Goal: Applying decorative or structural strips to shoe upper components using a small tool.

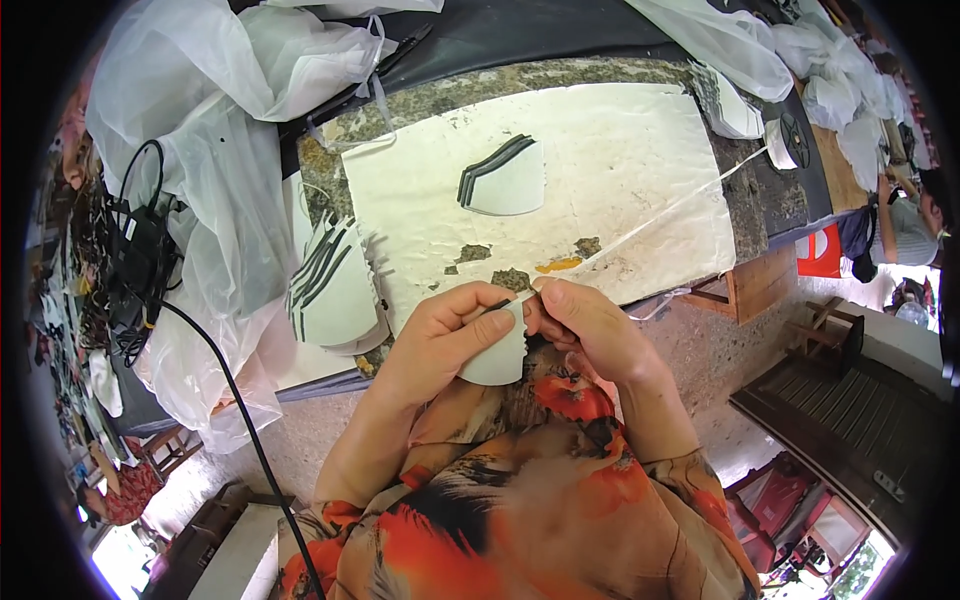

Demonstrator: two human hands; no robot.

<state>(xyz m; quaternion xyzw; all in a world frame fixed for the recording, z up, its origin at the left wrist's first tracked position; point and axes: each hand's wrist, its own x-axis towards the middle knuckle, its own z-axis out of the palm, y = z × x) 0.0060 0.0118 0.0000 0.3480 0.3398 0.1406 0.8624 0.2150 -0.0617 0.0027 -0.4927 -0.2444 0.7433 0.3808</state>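
Note:
My left hand (448,328) pinches a pale, fan-shaped cut piece (497,364) with a dark strip along its upper edge. It is held just off the near edge of the work board, in front of my body. Fingertips of my right hand (592,325) are closed at the piece's upper right corner, on a narrow white tape (665,222). The tape runs up to a roll (786,145) at the far right. A small overlapping pile of similar dark-edged pieces (512,188) lies on the white sheet (640,130). A bigger pile of pieces (335,305) is at the left.
Translucent plastic bags (215,170) cover the left of the table. A black cable (225,370) hangs down from a black device (140,245). Further pale pieces (728,105) lie at the far right corner. A wooden bench (835,410) stands right. Other people are in the background.

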